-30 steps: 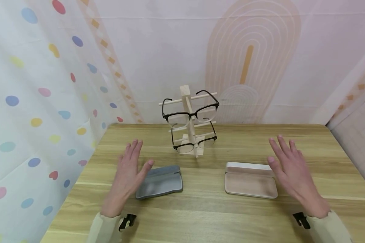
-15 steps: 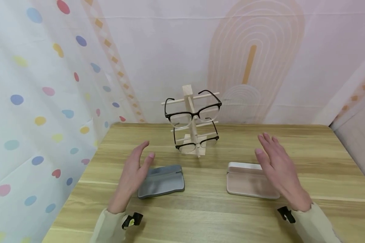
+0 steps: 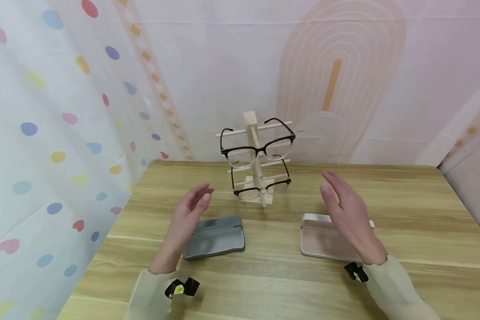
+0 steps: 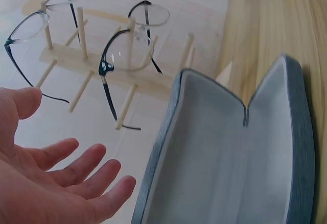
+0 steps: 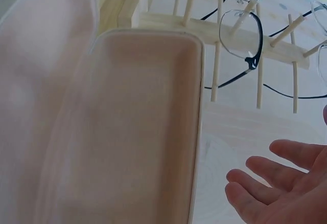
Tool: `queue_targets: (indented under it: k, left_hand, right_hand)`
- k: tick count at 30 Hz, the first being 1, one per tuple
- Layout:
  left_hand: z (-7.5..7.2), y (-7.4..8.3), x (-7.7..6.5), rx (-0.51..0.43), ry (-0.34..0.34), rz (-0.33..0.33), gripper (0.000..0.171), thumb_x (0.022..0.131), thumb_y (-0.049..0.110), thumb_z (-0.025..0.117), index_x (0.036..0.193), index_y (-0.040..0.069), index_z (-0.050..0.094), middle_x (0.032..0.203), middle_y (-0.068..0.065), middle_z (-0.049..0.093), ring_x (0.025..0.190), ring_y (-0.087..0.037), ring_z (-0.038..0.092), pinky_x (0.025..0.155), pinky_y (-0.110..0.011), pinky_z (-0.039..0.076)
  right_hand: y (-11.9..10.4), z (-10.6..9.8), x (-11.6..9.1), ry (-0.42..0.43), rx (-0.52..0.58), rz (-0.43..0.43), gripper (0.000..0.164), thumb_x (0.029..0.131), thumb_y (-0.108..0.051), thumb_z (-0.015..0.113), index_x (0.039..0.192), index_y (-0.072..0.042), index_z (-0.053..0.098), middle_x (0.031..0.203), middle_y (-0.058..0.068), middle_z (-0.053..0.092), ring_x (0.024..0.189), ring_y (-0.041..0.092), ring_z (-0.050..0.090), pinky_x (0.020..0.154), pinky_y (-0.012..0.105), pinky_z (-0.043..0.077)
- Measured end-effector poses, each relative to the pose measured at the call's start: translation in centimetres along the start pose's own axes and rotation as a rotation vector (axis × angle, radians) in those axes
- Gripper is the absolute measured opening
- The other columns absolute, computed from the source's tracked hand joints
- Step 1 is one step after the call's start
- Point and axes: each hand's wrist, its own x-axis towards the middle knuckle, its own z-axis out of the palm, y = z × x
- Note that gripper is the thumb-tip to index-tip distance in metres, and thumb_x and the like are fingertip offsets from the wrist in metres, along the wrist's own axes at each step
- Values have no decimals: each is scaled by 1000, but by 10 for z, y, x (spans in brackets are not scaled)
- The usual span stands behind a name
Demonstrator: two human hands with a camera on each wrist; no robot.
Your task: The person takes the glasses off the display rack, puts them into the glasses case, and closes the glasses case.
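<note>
Two pairs of eyeglasses hang on a wooden display stand (image 3: 257, 171). The upper eyeglasses (image 3: 258, 150) have a black top rim and clear lower rims; the lower eyeglasses (image 3: 262, 190) are black-browed too. My left hand (image 3: 184, 222) hovers over the left end of an opened grey glasses case (image 3: 220, 242), fingers loosely bent and holding nothing. My right hand (image 3: 350, 218) floats above an opened pink-lined glasses case (image 3: 320, 242), partly covering it, with its fingers nearly straight. Both wrist views show relaxed fingers apart from the stand and the cases.
The wood-grain table (image 3: 272, 289) carries the cases near its middle and the stand further back. A patterned curtain (image 3: 208, 66) hangs behind the table and along its left side.
Both hands have moved inward, the right one clearly to the left, the left one slightly to the right. The left fingers have bent more. Stand and cases stay put on the table.
</note>
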Motion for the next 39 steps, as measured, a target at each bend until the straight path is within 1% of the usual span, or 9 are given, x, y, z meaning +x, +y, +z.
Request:
queue_targets:
  k: [2,7,9,18,22,26,30,35,39]
  left_hand:
    - [5,2,2,-52,3,-10,47,110,24,55,151,2,47,148,-16,53,135,-31,52,100,-22,49]
    - [17,6,8,-150,23,-54,46,109,20,55,150,1,46,149,-16,51,135,-30,51,108,-42,50]
    - [21,8,9,-209,23,-79,46,110,20,53,151,0,44,149,-17,50,137,-32,50,109,-46,49]
    - [33,12,12,-425,32,-136,45,111,17,48,151,-2,38,147,-24,47,135,-34,51,103,-33,53]
    - [36,14,13,-469,45,-139,44,111,17,47,151,-2,39,145,-24,48,134,-35,51,102,-32,53]
    - [39,14,15,-492,53,-144,44,112,17,46,150,-3,39,146,-26,48,135,-37,51,101,-31,54]
    - [44,13,18,-518,53,-157,42,111,12,46,148,-6,39,141,-25,50,125,-29,59,100,-31,54]
    - [50,10,23,-572,69,-169,42,107,1,46,146,-12,37,124,-16,56,103,-14,65,95,-27,56]
    - [54,8,25,-611,90,-185,41,105,-5,46,145,-13,38,112,-9,58,94,-12,65,90,-23,57]
  right_hand:
    - [-2,3,3,-3,14,8,54,112,-39,41,154,-5,48,158,16,46,147,40,38,117,61,31]
    - [-5,10,11,-21,64,35,56,112,-42,40,155,-6,47,155,16,49,139,40,49,112,59,39]
    - [-6,13,14,-28,93,45,56,112,-42,40,154,-7,47,155,16,50,136,39,52,110,58,42]
    - [-11,24,31,-76,188,117,63,111,-51,36,155,-7,48,153,15,52,138,35,50,112,55,43]
    - [-13,27,37,-92,206,152,65,111,-53,33,155,-7,47,151,17,54,139,36,50,114,56,40]
    - [-16,30,44,-97,243,200,66,110,-54,35,154,-6,49,142,21,60,129,39,58,108,56,46]
    - [-18,36,51,-105,303,228,64,110,-51,39,150,-3,52,135,23,64,120,39,63,102,54,51]
    - [-20,44,58,-111,350,245,52,111,-38,45,136,5,62,124,23,68,109,32,67,98,44,56]
    - [-22,50,62,-123,378,254,42,109,-25,51,132,7,64,113,22,70,96,22,67,87,29,59]
